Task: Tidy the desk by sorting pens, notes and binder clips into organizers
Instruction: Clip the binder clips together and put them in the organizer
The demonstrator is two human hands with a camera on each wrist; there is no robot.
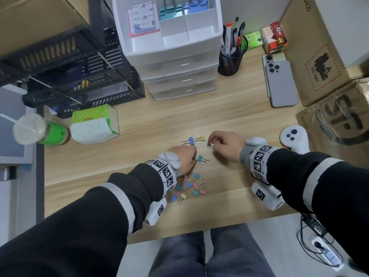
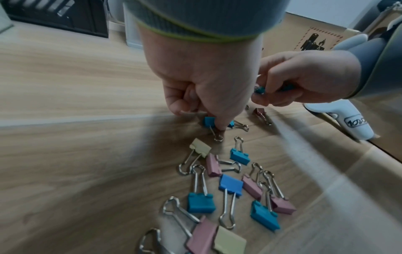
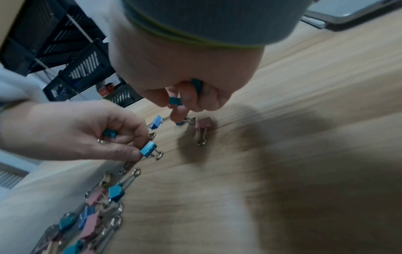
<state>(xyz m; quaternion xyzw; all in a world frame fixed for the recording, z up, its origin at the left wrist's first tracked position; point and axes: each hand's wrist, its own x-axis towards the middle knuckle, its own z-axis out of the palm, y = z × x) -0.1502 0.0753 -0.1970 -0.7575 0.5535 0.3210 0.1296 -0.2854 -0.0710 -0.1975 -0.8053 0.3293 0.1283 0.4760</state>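
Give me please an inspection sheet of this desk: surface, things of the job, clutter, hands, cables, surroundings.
Surface: wooden desk.
Job's things: loose binder clips; white drawer organizer holding notes and clips; pen cup.
Clutter: tissue pack, green cup, two phones, controller.
Hands: left hand and right hand each pinch teal clips.
Cables: power strip on floor.
Surroundings: cardboard boxes, black trays.

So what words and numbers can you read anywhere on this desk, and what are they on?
"Notes": repeated on the notepad pack in the white organizer.
"UN 3481": on the cardboard box.
"PICO": along that box's top edge.
"ST": large letters on the plastic-wrapped box.
Tissue pack, red packet and green box: print too small or blurred.
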